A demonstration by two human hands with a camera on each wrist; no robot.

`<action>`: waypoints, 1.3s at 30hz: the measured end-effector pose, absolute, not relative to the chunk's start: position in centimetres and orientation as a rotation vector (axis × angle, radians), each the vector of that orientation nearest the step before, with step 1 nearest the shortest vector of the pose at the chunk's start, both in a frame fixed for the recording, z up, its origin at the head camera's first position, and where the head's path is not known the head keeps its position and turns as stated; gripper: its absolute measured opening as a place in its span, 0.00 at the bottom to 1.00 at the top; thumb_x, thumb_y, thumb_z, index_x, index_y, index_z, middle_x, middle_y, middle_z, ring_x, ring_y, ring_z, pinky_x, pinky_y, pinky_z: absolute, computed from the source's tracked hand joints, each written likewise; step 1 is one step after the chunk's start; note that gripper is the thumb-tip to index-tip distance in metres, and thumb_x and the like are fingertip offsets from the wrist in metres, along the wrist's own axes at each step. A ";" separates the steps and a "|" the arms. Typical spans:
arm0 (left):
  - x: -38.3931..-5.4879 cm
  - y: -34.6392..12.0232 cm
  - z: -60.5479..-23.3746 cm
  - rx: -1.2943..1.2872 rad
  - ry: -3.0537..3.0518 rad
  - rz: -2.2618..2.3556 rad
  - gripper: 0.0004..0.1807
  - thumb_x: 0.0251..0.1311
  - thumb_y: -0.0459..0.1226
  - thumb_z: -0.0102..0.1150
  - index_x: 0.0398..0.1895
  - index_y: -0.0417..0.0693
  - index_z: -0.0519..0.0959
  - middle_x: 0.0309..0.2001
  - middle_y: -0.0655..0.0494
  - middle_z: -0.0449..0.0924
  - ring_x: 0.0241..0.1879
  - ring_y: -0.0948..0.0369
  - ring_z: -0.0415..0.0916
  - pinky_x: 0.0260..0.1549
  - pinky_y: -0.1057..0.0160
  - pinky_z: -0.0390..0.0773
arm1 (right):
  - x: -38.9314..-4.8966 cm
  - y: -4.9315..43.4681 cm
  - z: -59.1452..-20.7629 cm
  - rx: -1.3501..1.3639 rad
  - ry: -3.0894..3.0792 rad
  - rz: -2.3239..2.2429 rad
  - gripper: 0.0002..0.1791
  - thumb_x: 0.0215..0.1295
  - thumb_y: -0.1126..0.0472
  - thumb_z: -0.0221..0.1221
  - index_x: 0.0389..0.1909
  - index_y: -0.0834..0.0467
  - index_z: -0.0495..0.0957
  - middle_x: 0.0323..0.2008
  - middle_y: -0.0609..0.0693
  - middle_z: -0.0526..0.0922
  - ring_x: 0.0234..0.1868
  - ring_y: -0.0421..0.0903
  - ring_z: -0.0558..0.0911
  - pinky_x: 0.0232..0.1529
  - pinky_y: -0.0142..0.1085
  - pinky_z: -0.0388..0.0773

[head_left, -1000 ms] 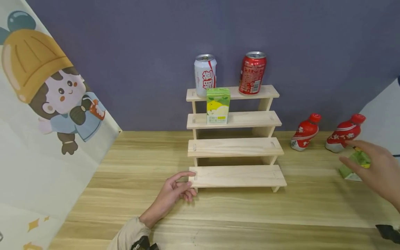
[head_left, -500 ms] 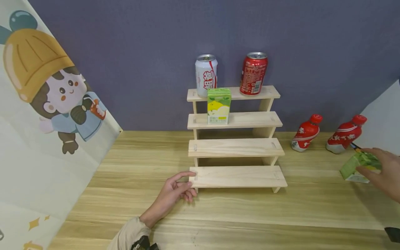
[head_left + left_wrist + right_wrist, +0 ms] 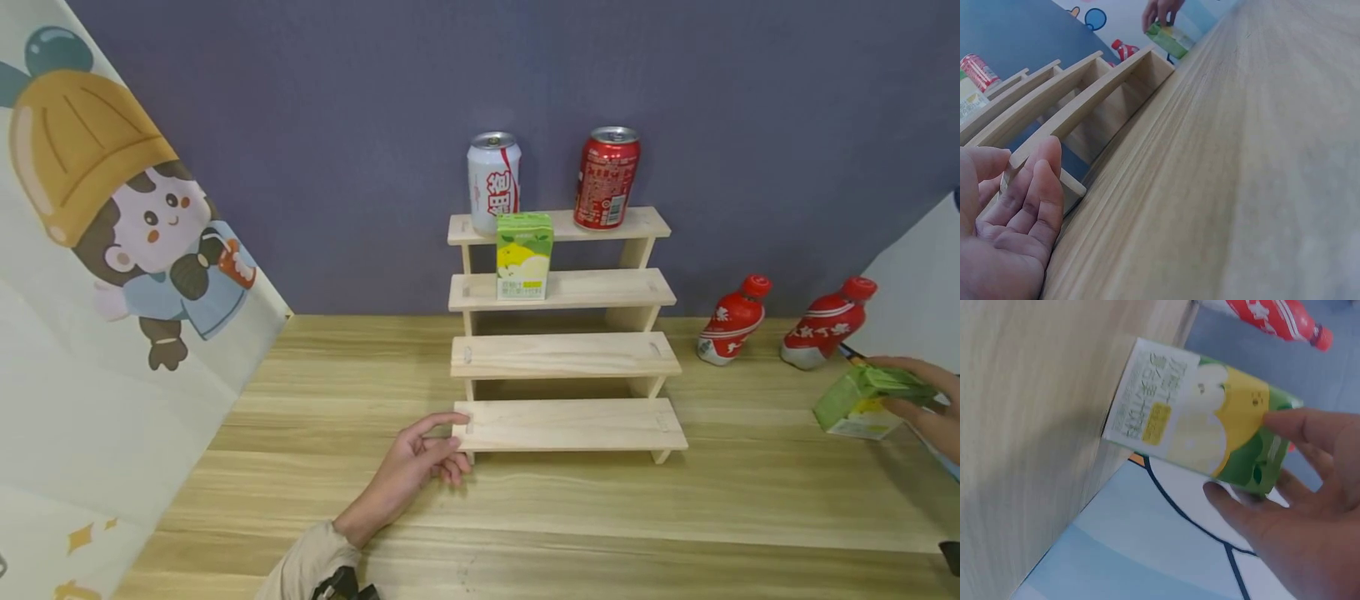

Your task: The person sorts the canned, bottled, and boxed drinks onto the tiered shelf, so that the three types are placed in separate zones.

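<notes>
Worktop [image 3: 570,508], wood-grained: far edge against the dark blue wall [image 3: 360,183], left edge against the printed panel [image 3: 112,433]. Room for you to move: left of the stepped shelf [image 3: 566,352], along its near side, and between its right end and the green carton [image 3: 1191,419].

Green carton: at the worktop's right, on the near side of the right red bottle [image 3: 821,325]; left red bottle [image 3: 731,325] farther left. Its upper end lies within your right hand [image 3: 1310,531], thumb and fingers clamped about it; whether the base sits flat cannot be told.

Your left hand [image 3: 408,467]: pinched on the lowest step's left end, well apart from the green carton.

Top step: white can [image 3: 491,187] left, red can [image 3: 607,179] right; next step down, a juice box [image 3: 523,258], upright
</notes>
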State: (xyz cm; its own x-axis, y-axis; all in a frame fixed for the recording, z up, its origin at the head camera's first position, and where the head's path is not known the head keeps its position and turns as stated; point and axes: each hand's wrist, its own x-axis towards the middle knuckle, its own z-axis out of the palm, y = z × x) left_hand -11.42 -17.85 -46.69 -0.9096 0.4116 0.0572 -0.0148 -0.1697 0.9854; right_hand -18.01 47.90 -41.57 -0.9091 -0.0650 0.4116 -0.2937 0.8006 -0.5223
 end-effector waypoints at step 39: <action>-11.3 -17.9 -46.9 0.499 1.787 2.167 0.22 0.74 0.34 0.50 0.68 0.39 0.66 0.33 0.48 0.87 0.28 0.60 0.82 0.30 0.65 0.85 | -17.7 44.4 -38.4 0.373 -2.469 0.872 0.21 0.63 0.78 0.62 0.57 0.68 0.79 0.45 0.12 0.69 0.39 0.12 0.69 0.28 0.11 0.70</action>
